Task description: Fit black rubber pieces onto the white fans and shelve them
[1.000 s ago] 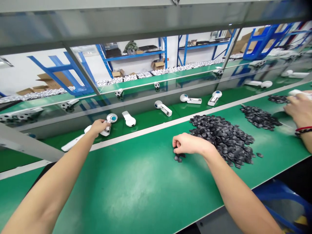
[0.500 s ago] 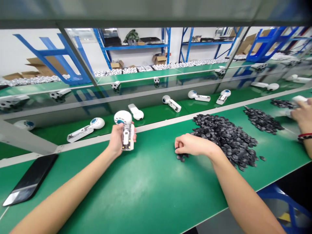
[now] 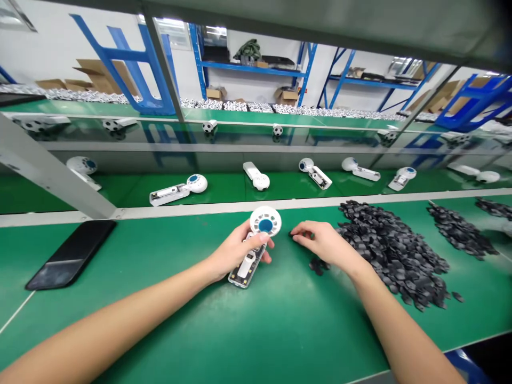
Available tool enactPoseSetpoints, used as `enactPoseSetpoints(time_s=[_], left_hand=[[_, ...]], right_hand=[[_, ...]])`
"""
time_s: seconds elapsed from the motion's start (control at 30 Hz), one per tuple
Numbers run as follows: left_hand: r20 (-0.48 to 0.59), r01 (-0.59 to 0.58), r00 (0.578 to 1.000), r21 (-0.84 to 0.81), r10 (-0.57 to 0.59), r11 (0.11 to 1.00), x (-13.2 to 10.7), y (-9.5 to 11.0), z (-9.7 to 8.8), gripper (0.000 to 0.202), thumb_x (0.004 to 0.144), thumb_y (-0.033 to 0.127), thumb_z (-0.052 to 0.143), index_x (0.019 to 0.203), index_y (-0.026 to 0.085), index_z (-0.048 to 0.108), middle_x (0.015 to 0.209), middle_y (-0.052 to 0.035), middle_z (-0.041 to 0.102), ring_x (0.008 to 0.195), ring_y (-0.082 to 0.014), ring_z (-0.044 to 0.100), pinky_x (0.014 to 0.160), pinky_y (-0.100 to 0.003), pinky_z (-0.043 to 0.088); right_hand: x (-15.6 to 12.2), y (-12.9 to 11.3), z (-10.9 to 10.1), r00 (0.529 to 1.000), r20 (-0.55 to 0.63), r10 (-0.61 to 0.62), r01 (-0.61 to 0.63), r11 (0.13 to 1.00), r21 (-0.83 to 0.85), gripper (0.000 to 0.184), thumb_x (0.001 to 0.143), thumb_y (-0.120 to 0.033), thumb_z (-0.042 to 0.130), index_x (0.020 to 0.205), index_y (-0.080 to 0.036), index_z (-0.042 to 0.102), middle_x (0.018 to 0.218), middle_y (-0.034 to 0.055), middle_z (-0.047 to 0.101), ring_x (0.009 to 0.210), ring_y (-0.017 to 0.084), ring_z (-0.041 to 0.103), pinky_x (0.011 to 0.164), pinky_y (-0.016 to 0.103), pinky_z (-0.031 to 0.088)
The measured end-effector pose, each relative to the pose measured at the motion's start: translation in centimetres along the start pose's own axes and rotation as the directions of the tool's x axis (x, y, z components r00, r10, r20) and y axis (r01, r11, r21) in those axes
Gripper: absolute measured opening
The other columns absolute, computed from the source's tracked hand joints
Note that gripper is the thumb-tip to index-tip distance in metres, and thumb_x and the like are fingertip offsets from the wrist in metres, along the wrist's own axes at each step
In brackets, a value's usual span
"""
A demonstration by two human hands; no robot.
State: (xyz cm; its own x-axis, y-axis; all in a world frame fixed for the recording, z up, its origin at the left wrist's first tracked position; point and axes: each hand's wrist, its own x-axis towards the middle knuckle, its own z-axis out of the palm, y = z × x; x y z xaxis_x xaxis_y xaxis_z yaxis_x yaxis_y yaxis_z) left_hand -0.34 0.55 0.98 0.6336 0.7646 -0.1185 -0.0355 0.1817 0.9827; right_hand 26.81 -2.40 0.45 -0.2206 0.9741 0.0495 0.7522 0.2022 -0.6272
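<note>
My left hand point(image 3: 236, 250) grips a white handheld device point(image 3: 265, 220) by its handle, with the thumb across the neck. Its round head has slots around a blue centre, and its open handle shows a circuit board and a white inner part. To the right, my right hand point(image 3: 320, 240) pinches a small black piece point(image 3: 292, 233) at its fingertips, just short of the device's head. A few loose black pieces point(image 3: 319, 265) lie under that hand. Beside its wrist a large pile of flat black pieces point(image 3: 392, 250) covers part of the green table point(image 3: 192, 325).
Similar white devices point(image 3: 178, 190) lie along the green strip behind the pale rail point(image 3: 216, 207). A black phone point(image 3: 72, 255) lies at the left, near a slanting metal post point(image 3: 52, 165). Another black pile point(image 3: 460, 229) lies at the right.
My left hand has brought the device rightward and turned its slotted head towards me. My right hand has lifted off the few loose pieces with a black piece in its fingers. The view has shifted left.
</note>
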Motion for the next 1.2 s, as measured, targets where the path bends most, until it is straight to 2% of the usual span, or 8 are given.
enactPoseSetpoints(time_s=[0.1, 0.27, 0.5, 0.67, 0.83, 0.97, 1.07, 1.2], left_hand=[[-0.023, 0.057, 0.998, -0.188, -0.063, 0.981, -0.1, -0.7, -0.1, 0.046, 0.098, 0.062, 0.055, 0.119, 0.023, 0.043, 0.07, -0.0024, 0.07, 0.047, -0.0173, 0.061, 0.041, -0.021, 0.044], [0.001, 0.097, 0.995, -0.208, -0.099, 0.973, -0.1, -0.6, -0.3, 0.047, 0.099, 0.065, 0.053, 0.12, 0.024, 0.042, 0.065, -0.0024, 0.069, 0.044, -0.0181, 0.062, 0.036, -0.019, 0.041], [-0.082, -0.036, 0.997, -0.304, 0.012, 0.952, 0.2, -0.6, -0.3, 0.054, 0.087, 0.04, 0.08, 0.123, 0.028, 0.042, 0.122, -0.0097, 0.068, 0.074, -0.0231, 0.075, 0.048, -0.028, 0.058], [-0.128, -0.057, 0.992, -0.381, 0.009, 0.923, 0.8, -1.7, -0.5, 0.045, 0.097, 0.054, 0.06, 0.131, 0.028, 0.045, 0.095, -0.0022, 0.066, 0.059, -0.0186, 0.069, 0.047, -0.027, 0.055], [-0.072, -0.048, 0.997, -0.275, 0.029, 0.96, 0.6, -1.8, -0.3, 0.048, 0.093, 0.052, 0.07, 0.121, 0.027, 0.04, 0.094, -0.0013, 0.065, 0.066, -0.0222, 0.074, 0.054, -0.029, 0.057], [-0.087, 0.007, 0.996, -0.172, -0.022, 0.985, 0.3, -1.5, -0.1, 0.052, 0.096, 0.057, 0.063, 0.13, 0.028, 0.037, 0.092, -0.0012, 0.063, 0.064, -0.0208, 0.071, 0.056, -0.031, 0.057], [-0.114, -0.008, 0.993, -0.108, -0.004, 0.994, 0.4, -1.6, -0.1, 0.052, 0.098, 0.057, 0.058, 0.138, 0.029, 0.039, 0.094, -0.001, 0.062, 0.066, -0.0172, 0.067, 0.06, -0.028, 0.054], [-0.116, -0.031, 0.993, -0.01, 0.029, 0.999, 0.4, -1.9, -0.1, 0.054, 0.098, 0.061, 0.056, 0.14, 0.03, 0.043, 0.1, -0.0018, 0.061, 0.071, -0.0162, 0.062, 0.06, -0.026, 0.049]], right_hand=[[-0.4, -0.6, -0.2, 0.998, 0.032, -0.057, 0.059, 0.996, -0.068, 0.018, 0.098, -0.03, 0.065, 0.103, -0.028, 0.081, 0.102, 0.0028, 0.078, 0.092, 0.022, 0.071, 0.084, 0.033, 0.052], [-0.9, -1.2, -1.0, 0.996, 0.059, -0.061, 0.067, 0.993, -0.096, 0.023, 0.101, -0.033, 0.06, 0.109, -0.031, 0.081, 0.109, 0.0027, 0.079, 0.099, 0.024, 0.072, 0.086, 0.034, 0.055], [-0.2, -0.1, -0.8, 0.999, -0.031, 0.018, -0.023, 0.984, -0.175, 0.021, 0.098, -0.039, 0.064, 0.11, -0.029, 0.079, 0.105, 0.0027, 0.078, 0.083, 0.022, 0.07, 0.075, 0.034, 0.054], [0.4, -0.9, 0.8, 0.998, -0.048, 0.04, -0.05, 0.973, -0.226, 0.018, 0.095, -0.037, 0.068, 0.097, -0.023, 0.08, 0.092, 0.0047, 0.075, 0.08, 0.022, 0.07, 0.075, 0.034, 0.054], [0.5, -1.6, 1.3, 0.992, -0.116, 0.053, -0.091, 0.93, -0.355, 0.021, 0.094, -0.026, 0.061, 0.092, -0.021, 0.082, 0.086, 0.0064, 0.077, 0.078, 0.026, 0.073, 0.077, 0.038, 0.055], [0.0, -2.9, 1.5, 0.98, -0.134, 0.151, -0.149, 0.989, 0.019, 0.019, 0.093, -0.031, 0.066, 0.096, -0.022, 0.082, 0.091, 0.0067, 0.082, 0.086, 0.028, 0.078, 0.083, 0.04, 0.06], [-0.5, -4.7, 2.2, 0.972, 0.004, 0.235, -0.208, 0.853, 0.478, 0.026, 0.087, -0.045, 0.077, 0.097, -0.021, 0.08, 0.089, 0.0071, 0.083, 0.085, 0.027, 0.08, 0.079, 0.037, 0.064], [-1.0, -6.7, 3.7, 0.976, -0.027, 0.216, -0.157, 0.782, 0.603, 0.028, 0.083, -0.047, 0.082, 0.089, -0.021, 0.076, 0.087, 0.0069, 0.082, 0.084, 0.026, 0.08, 0.08, 0.036, 0.066]])
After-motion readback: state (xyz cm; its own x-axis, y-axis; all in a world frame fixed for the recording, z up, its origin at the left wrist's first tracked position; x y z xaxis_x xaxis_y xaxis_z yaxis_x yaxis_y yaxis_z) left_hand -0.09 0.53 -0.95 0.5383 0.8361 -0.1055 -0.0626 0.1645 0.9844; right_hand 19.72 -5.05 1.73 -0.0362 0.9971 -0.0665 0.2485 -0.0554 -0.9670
